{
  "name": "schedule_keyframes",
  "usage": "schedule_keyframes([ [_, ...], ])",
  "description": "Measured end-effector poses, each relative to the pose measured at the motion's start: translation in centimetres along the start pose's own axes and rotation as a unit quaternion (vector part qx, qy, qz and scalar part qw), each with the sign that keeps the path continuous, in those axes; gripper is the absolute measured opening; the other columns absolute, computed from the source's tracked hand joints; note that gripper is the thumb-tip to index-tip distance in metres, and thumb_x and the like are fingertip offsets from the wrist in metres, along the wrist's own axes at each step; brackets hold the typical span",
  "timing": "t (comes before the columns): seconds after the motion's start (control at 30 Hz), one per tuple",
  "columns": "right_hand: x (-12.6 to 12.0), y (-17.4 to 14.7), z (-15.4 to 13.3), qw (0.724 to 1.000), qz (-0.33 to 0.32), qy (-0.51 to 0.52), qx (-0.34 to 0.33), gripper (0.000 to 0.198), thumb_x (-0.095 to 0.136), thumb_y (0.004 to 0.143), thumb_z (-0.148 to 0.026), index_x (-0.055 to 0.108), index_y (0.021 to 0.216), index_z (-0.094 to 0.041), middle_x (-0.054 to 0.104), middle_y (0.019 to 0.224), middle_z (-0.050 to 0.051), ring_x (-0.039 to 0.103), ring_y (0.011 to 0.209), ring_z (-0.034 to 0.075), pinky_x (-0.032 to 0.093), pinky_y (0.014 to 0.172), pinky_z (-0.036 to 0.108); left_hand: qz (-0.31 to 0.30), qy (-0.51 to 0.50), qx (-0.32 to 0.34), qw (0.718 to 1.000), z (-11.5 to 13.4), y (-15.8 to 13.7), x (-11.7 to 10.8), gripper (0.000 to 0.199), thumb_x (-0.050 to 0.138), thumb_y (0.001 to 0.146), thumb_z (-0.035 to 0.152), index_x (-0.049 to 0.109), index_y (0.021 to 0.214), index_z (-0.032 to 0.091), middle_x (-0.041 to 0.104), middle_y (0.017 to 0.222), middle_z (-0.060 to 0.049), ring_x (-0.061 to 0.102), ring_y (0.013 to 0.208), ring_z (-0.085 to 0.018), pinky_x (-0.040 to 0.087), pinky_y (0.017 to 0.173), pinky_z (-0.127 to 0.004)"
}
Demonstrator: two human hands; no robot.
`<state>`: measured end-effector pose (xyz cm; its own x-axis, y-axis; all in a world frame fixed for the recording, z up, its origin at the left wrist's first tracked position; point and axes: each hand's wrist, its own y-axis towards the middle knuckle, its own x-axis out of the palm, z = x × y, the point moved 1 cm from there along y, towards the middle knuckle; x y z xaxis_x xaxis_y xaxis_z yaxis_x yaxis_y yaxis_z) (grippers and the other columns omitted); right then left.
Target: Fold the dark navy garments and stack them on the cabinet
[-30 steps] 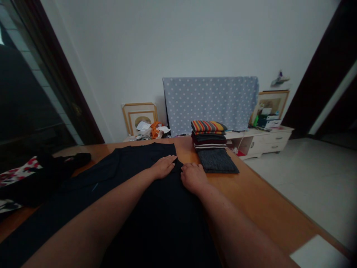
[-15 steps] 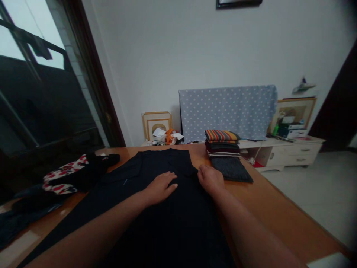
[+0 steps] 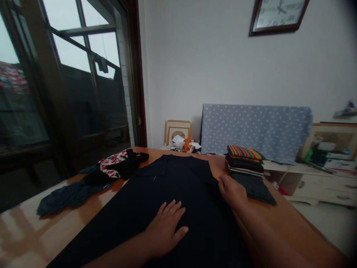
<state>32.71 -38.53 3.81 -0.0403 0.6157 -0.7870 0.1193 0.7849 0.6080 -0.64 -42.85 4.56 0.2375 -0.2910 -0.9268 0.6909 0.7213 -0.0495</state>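
Observation:
A dark navy T-shirt (image 3: 178,190) lies spread on the wooden table, its collar at the far end and its short sleeves out to the sides. My left hand (image 3: 167,227) rests flat on the middle of the shirt, fingers spread. At the shirt's right edge, by the sleeve, my right hand (image 3: 232,190) has its fingers closed on the fabric. Just right of that hand is a stack of folded clothes (image 3: 245,160), striped on top, with a folded dark grey garment (image 3: 255,188) at the bottom.
On the table's left lie a black garment with a red-and-white pattern (image 3: 114,165) and crumpled dark blue clothing (image 3: 72,195). Beyond the wooden table (image 3: 290,227) stand a white cabinet (image 3: 323,186) and a dotted blue cloth (image 3: 251,126) over something. Tall windows are on the left.
The view has swung left and up. My left hand has slid nearer to me over the shirt, its fingers more spread. The right hand stays at the sleeve edge.

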Motion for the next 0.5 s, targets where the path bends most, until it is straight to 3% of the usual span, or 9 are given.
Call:
schedule_keyframes([
  [0.1, -1.7, -0.2, -0.2, 0.999, -0.031, 0.009, 0.002, 0.031, 0.044, 0.096, -0.031, 0.064, 0.119, -0.026, 0.071, 0.108, 0.005, 0.066, 0.09, 0.019, 0.043, 0.072, 0.029, 0.012, 0.01, 0.005, 1.0, -0.1, 0.2, 0.3, 0.068, 0.03, 0.096, 0.067, 0.037, 0.154, 0.031, 0.027, 0.164, -0.006, 0.015, 0.153, -0.029, 0.01, 0.123, -0.057],
  [0.27, -5.2, -2.7, 2.1, 0.985, 0.047, 0.092, 0.141, 0.038, 0.043, 0.094, -0.038, 0.064, 0.121, -0.021, 0.071, 0.114, 0.009, 0.065, 0.1, 0.024, 0.047, 0.083, 0.033, 0.035, 0.037, 0.02, 0.998, -0.8, 0.7, 1.1, 0.071, 0.025, 0.096, 0.068, 0.038, 0.153, 0.028, 0.029, 0.163, -0.007, 0.018, 0.152, -0.029, 0.01, 0.122, -0.057],
  [0.37, -6.7, -6.8, 4.1, 0.962, 0.084, 0.146, 0.213, 0.043, 0.042, 0.092, -0.042, 0.067, 0.115, -0.016, 0.072, 0.108, 0.011, 0.065, 0.098, 0.025, 0.048, 0.085, 0.036, 0.049, 0.048, 0.032, 0.997, -1.4, 1.1, 1.8, 0.072, 0.025, 0.096, 0.069, 0.04, 0.153, 0.028, 0.031, 0.162, -0.008, 0.019, 0.152, -0.03, 0.011, 0.122, -0.058],
  [0.5, -8.5, -14.0, 4.7, 0.948, 0.066, 0.166, 0.262, 0.045, 0.043, 0.09, -0.045, 0.069, 0.111, -0.015, 0.072, 0.104, 0.012, 0.066, 0.097, 0.026, 0.05, 0.087, 0.039, 0.06, 0.058, 0.039, 0.996, -1.9, 1.4, 2.4, 0.074, 0.025, 0.095, 0.07, 0.042, 0.152, 0.026, 0.032, 0.162, -0.008, 0.021, 0.151, -0.031, 0.013, 0.121, -0.057],
])
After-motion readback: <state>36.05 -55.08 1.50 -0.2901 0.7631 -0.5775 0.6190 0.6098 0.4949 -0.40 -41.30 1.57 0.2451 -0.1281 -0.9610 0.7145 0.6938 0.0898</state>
